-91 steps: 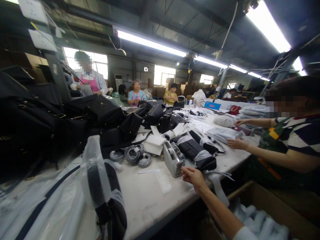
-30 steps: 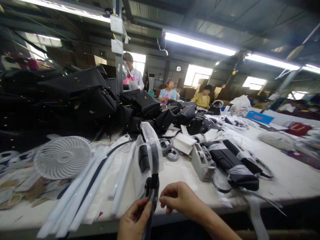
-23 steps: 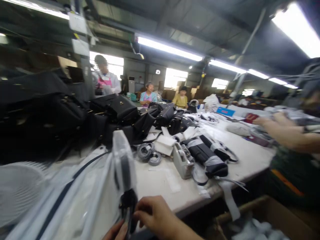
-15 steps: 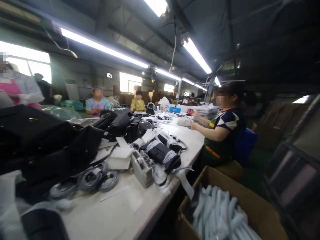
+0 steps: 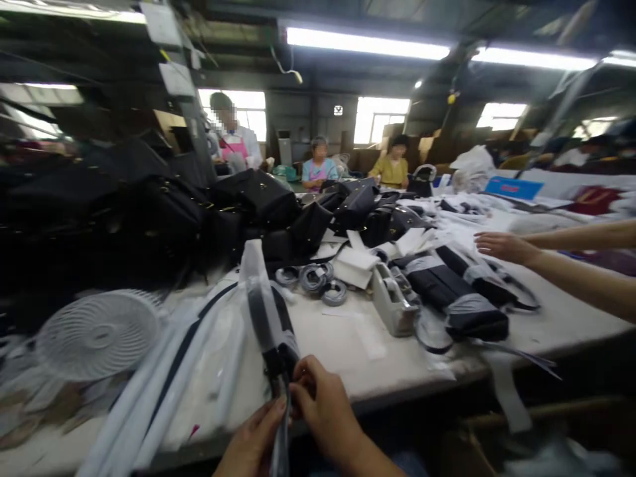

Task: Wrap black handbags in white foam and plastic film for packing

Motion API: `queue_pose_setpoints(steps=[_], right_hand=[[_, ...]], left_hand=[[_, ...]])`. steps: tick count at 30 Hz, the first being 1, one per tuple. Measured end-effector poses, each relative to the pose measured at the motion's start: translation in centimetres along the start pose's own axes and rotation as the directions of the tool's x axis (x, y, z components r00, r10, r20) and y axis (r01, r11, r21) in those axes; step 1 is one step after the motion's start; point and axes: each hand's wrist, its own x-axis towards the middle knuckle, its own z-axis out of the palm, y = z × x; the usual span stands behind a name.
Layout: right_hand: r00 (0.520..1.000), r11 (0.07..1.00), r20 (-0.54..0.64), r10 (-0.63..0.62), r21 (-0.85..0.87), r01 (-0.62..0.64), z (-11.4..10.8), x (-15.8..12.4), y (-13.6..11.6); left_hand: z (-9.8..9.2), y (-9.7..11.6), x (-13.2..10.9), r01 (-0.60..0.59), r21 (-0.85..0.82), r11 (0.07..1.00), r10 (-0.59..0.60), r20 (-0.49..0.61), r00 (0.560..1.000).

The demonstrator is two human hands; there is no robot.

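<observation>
At the table's near edge, my left hand [image 5: 256,434] pinches the lower part of a dark bag strap [image 5: 283,361], which stands up in a loop above my fingers. A pale translucent wrap [image 5: 256,278] covers the strap's upper part. My right hand [image 5: 322,404] is closed on the strap from the right side, its fingers curled near a dark fitting. What exactly lies between its fingertips is partly hidden. Just beyond stand coiled grey straps [image 5: 315,277] and a grey tape dispenser [image 5: 395,305].
Black bags [image 5: 258,195] are heaped along the back left. A white fan [image 5: 99,334] and long white tubes [image 5: 163,391] lie at left. Wrapped black bags [image 5: 447,291] are on the right, where a co-worker's hand [image 5: 507,246] reaches in. A cardboard box [image 5: 472,450] stands below.
The view has swung left and down. Both my hands and the wrapped strap have come into view, along with the fan and white tubes; the co-worker at right now shows only by the arms.
</observation>
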Motion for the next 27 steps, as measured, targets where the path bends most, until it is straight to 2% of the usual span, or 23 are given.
queue_pose_setpoints(steps=[3, 6, 10, 13, 17, 20, 24, 27], right_hand=[[0.999, 0.998, 0.040, -0.018, -0.056, 0.020, -0.5, -0.2, -0.5], [0.999, 0.984, 0.047, -0.017, -0.174, 0.025, -0.4, -0.2, -0.6], [0.999, 0.958, 0.051, -0.012, -0.287, 0.027, -0.2, 0.3, -0.5], [0.996, 0.955, 0.091, 0.004, -0.295, 0.023, -0.7, 0.7, -0.7], [0.979, 0.975, 0.204, 0.017, -0.219, 0.028, -2.3, 0.5, -1.6], [0.982, 0.986, 0.188, 0.016, -0.166, 0.016, -3.0, -0.3, -2.6], [0.989, 0.986, 0.135, 0.057, -0.165, -0.034, -1.9, -1.8, -3.0], [0.988, 0.992, 0.119, 0.096, 0.065, -0.105, -0.2, -2.5, -2.3]], left_hand=[[1.0, 0.8, -0.8, 0.103, -0.226, 0.969, -0.093, 0.053, 0.994], [1.6, 1.3, -1.2, 0.154, -0.311, 0.938, -0.131, 0.092, 0.987], [1.5, 0.9, -1.5, 0.215, -0.370, 0.904, -0.175, 0.140, 0.975], [1.4, 0.3, -1.4, 0.173, -0.387, 0.906, -0.130, 0.136, 0.982], [1.4, -0.5, -1.1, 0.042, -0.324, 0.945, -0.017, 0.079, 0.997], [1.6, -0.8, -1.0, -0.040, -0.275, 0.961, 0.055, 0.048, 0.997], [1.7, -1.0, -1.0, -0.061, -0.308, 0.949, 0.078, 0.043, 0.996], [1.6, -1.2, -1.0, -0.052, -0.365, 0.930, 0.092, 0.091, 0.992]])
